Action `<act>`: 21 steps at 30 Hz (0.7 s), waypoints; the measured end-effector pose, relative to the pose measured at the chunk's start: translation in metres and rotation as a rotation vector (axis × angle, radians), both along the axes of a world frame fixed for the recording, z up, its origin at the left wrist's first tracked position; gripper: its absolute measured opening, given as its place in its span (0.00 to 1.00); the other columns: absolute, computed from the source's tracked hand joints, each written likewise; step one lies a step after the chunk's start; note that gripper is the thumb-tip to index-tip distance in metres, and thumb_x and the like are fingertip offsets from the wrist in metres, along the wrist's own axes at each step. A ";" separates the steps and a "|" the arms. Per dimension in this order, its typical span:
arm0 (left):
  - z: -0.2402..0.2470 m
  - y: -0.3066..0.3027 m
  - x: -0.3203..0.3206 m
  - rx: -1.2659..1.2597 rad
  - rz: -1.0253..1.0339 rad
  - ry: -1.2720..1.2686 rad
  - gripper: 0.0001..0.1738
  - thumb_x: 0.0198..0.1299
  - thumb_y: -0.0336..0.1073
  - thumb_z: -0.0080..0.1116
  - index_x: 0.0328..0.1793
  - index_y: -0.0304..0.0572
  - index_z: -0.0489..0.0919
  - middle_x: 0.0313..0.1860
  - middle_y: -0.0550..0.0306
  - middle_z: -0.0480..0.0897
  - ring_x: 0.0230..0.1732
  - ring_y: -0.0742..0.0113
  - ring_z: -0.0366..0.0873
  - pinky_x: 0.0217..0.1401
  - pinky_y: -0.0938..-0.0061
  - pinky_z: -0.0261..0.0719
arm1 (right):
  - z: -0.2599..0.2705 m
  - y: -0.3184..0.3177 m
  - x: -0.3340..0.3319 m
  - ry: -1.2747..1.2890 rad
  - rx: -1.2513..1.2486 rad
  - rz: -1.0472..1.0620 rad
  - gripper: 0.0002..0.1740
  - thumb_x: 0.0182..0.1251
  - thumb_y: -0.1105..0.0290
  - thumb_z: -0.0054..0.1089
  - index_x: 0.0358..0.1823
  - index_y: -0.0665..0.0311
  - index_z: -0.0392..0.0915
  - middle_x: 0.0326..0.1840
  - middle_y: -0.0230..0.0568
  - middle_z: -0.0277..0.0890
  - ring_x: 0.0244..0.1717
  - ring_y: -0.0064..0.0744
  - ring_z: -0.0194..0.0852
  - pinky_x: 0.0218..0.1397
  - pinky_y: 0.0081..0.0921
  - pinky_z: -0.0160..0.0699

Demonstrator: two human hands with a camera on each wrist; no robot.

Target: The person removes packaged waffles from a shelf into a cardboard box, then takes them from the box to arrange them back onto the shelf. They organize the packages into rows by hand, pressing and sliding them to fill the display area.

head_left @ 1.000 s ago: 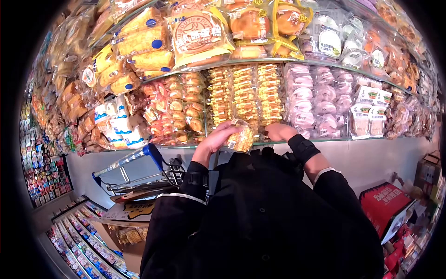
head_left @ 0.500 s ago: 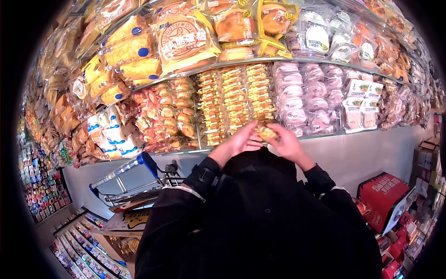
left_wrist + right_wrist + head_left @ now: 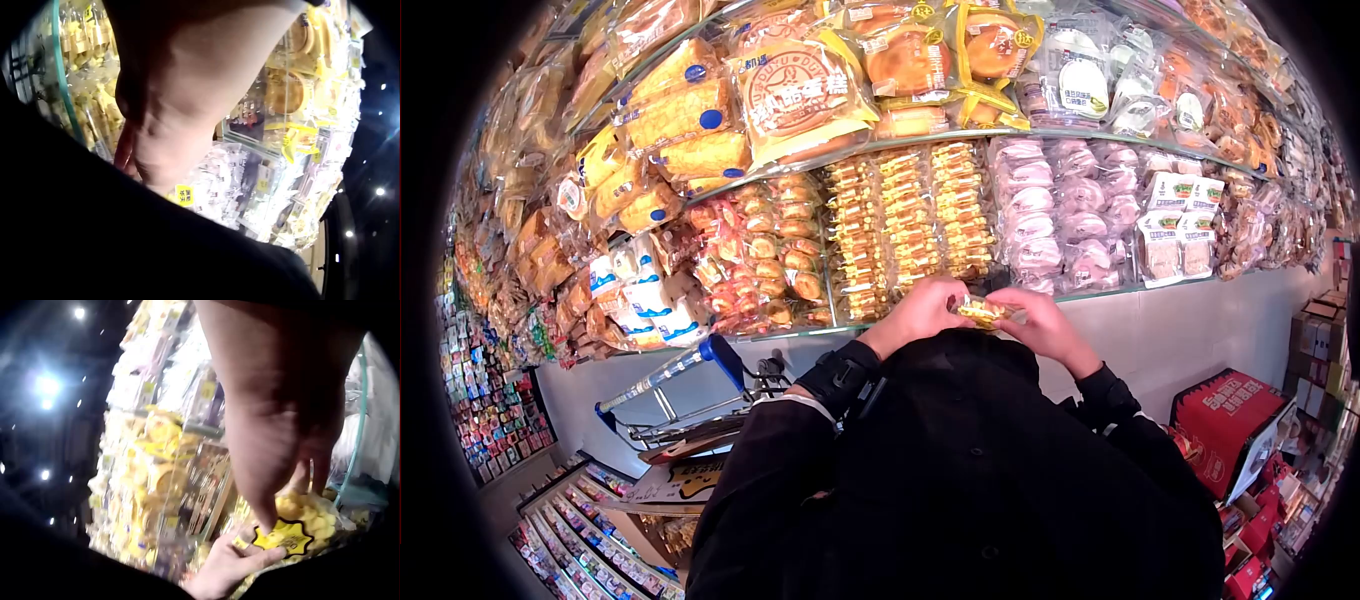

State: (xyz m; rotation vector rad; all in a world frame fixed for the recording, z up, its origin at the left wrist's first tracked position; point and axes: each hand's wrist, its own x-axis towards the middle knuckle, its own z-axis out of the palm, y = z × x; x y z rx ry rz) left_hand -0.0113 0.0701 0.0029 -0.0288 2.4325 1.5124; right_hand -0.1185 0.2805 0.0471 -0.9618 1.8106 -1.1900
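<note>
In the head view, a small clear snack packet [image 3: 980, 312] with golden-yellow pieces inside is held close to the chest, before the shelf's front edge. My left hand [image 3: 922, 308] pinches its left end, and my right hand [image 3: 1045, 322] grips the right end between thumb and fingers. The right wrist view shows a yellow star-shaped label [image 3: 284, 537] outlined in black on the packet, with the left thumb lying at its edge. In the left wrist view the left hand [image 3: 178, 125] hides the packet.
Behind the hands, a glass-edged shelf [image 3: 1100, 293] holds rows of golden packets [image 3: 908, 215] and pale purple packets [image 3: 1032, 215]. Larger bagged cakes [image 3: 800, 95] fill the shelf above. A shopping cart [image 3: 660, 380] stands at left; a red box [image 3: 1230, 425] is at right.
The right hand has left the shelf edge and joined the left hand on the packet. Both hands have then drawn the packet slightly down toward the body.
</note>
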 end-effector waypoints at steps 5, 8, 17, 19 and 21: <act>-0.009 -0.009 0.007 0.044 0.140 0.115 0.20 0.47 0.33 0.72 0.45 0.38 0.77 0.39 0.49 0.80 0.41 0.53 0.79 0.43 0.65 0.77 | 0.005 -0.014 0.001 0.703 -0.107 0.065 0.14 0.61 0.77 0.56 0.49 0.67 0.77 0.47 0.48 0.78 0.49 0.49 0.77 0.52 0.37 0.77; -0.010 -0.022 0.020 -0.370 0.116 0.084 0.16 0.58 0.37 0.60 0.53 0.45 0.76 0.50 0.53 0.78 0.48 0.49 0.78 0.47 0.58 0.78 | 0.008 -0.017 -0.004 0.673 -0.115 0.020 0.14 0.63 0.77 0.53 0.50 0.67 0.77 0.48 0.50 0.78 0.49 0.49 0.77 0.52 0.37 0.76; -0.024 -0.024 0.025 -0.614 -0.231 0.006 0.18 0.68 0.46 0.45 0.62 0.58 0.74 0.38 0.50 0.82 0.37 0.47 0.82 0.40 0.56 0.80 | -0.003 -0.033 -0.010 0.478 0.021 -0.007 0.12 0.65 0.75 0.54 0.49 0.68 0.78 0.45 0.51 0.78 0.45 0.52 0.77 0.46 0.39 0.78; -0.012 -0.021 0.021 -0.630 -0.212 -0.017 0.18 0.68 0.47 0.45 0.61 0.58 0.75 0.37 0.50 0.83 0.37 0.48 0.82 0.39 0.57 0.80 | -0.004 -0.034 -0.009 0.486 0.021 0.027 0.12 0.64 0.75 0.53 0.49 0.67 0.77 0.43 0.51 0.78 0.43 0.53 0.76 0.45 0.40 0.78; -0.011 -0.019 0.020 -0.645 -0.185 -0.044 0.17 0.68 0.47 0.45 0.60 0.59 0.76 0.35 0.51 0.83 0.37 0.49 0.83 0.38 0.57 0.80 | 0.000 -0.039 -0.001 0.595 0.141 0.080 0.13 0.60 0.75 0.54 0.47 0.65 0.77 0.40 0.49 0.77 0.43 0.50 0.77 0.43 0.40 0.78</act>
